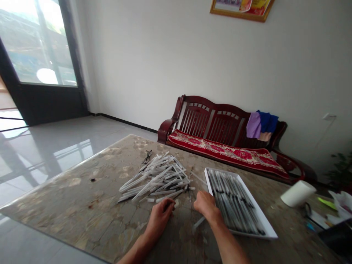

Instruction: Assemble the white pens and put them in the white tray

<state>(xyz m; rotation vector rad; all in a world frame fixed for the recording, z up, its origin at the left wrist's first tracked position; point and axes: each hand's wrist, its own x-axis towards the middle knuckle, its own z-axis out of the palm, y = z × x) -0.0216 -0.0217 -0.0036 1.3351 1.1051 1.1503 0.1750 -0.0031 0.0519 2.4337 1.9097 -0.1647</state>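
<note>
My left hand (pixel 162 213) is over the table just in front of a loose pile of clear and whitish pen barrels (pixel 158 178). Its fingers are curled in, and what they hold, if anything, is too small to make out. My right hand (pixel 205 201) is closed beside the left edge of a white box (pixel 261 212). That box is filled with rows of slim pens (pixel 233 198) with dark parts. A pale translucent tube (pixel 198 222) shows below my right hand; I cannot tell whether the hand touches it. Fingertips of my right hand are hidden.
Eyeglasses (pixel 147 157) lie behind the pile on the patterned tabletop (pixel 110 183). A white paper roll (pixel 298 193) and assorted items stand at the right. Beyond the table is a dark red wooden bench (pixel 220 119) with a red floral cover (pixel 220 148).
</note>
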